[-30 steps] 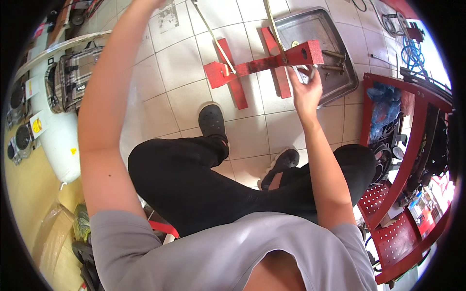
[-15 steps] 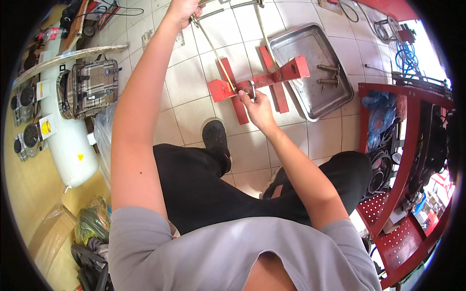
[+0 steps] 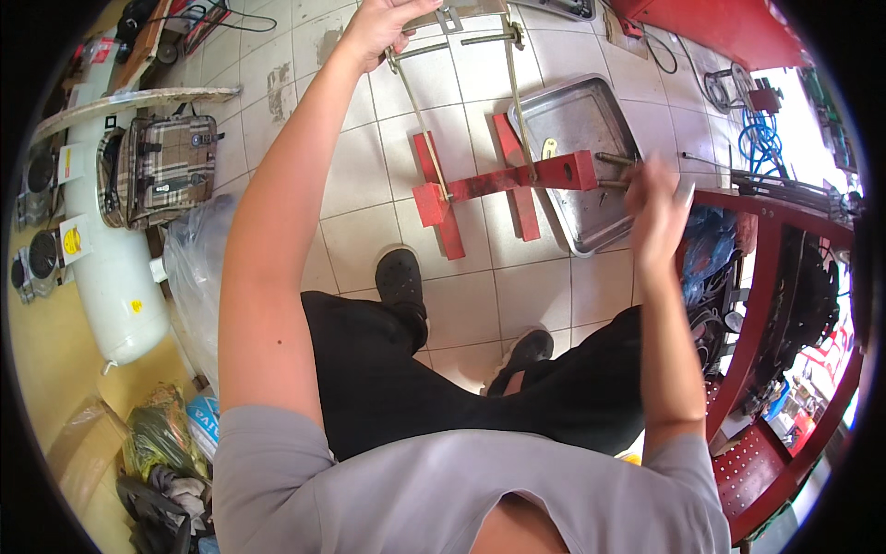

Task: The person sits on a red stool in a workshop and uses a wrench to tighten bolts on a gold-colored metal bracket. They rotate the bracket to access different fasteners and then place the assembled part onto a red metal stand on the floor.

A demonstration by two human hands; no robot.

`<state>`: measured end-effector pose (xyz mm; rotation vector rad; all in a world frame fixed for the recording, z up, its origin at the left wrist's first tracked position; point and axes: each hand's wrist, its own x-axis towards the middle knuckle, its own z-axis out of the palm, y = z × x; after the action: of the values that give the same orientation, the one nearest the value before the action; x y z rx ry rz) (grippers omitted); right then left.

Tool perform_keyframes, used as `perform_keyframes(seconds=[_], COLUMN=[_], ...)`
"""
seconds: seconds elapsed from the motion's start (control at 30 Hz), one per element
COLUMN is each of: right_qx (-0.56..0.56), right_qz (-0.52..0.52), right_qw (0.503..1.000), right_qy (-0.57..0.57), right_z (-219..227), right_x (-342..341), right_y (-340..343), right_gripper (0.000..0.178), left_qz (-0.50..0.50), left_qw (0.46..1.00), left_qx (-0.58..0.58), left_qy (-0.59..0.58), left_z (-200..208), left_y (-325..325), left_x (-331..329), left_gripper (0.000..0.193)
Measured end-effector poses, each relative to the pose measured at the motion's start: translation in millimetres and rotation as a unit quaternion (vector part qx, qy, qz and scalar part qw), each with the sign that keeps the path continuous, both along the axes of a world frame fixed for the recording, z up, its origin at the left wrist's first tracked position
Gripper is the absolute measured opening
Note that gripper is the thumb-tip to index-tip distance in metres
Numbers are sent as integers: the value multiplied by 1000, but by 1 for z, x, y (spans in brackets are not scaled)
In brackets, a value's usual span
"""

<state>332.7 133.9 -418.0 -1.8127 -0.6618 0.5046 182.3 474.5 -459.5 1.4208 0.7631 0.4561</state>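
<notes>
My left hand (image 3: 377, 35) is closed on the upper end of a metal frame (image 3: 413, 48), partly cut off by the top edge. The frame's two thin rods run down to a red metal stand (image 3: 484, 185) on the floor. My right hand (image 3: 657, 208) is lifted off the stand, over the right rim of a grey metal tray (image 3: 565, 214). It is curled and smeared by motion. Something silvery shows at its side, too blurred to name. Brass-coloured cylindrical parts (image 3: 613, 159) lie in the tray, partly behind this hand.
A red metal rack (image 3: 771, 277) stands close on my right. At left are a plaid bag (image 3: 171, 166) and a white tank (image 3: 120, 295). A coiled blue hose (image 3: 761, 148) lies at far right. My shoes (image 3: 400, 277) are on the tiles near the stand.
My right hand has left the stand's crossbar and moved right, over the tray's edge. My left hand still holds the frame's top. The view has shifted slightly.
</notes>
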Motion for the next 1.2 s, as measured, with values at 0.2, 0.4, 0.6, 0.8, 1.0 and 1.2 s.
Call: perform_keyframes(seconds=[0.2, 0.4, 0.6, 0.8, 1.0, 1.2], right_qx=[10, -64, -85, -121, -30, -24], right_qz=[197, 292, 330, 314, 296, 321], right_qw=[972, 929, 926, 933, 942, 921], right_qy=[125, 220, 164, 129, 157, 219], right_z=[-10, -24, -27, -27, -36, -42], right_x=[57, 49, 54, 54, 44, 53], right_y=[151, 193, 198, 208, 212, 214], right_gripper=[36, 48, 49, 54, 46, 44], left_qz=[-7, -18, -1, -10, 51, 79], left_qw=[1000, 1000, 998, 998, 971, 994], left_qx=[-11, -3, 62, 50, -180, -11], left_qy=[-8, -15, 30, 35, -146, -71], left_z=[-2, 0, -1, 11, -15, -24], left_y=[0, 0, 0, -5, 7, -19], left_x=[-2, -2, 0, 0, -10, -15], left_gripper=[29, 29, 33, 25, 30, 38])
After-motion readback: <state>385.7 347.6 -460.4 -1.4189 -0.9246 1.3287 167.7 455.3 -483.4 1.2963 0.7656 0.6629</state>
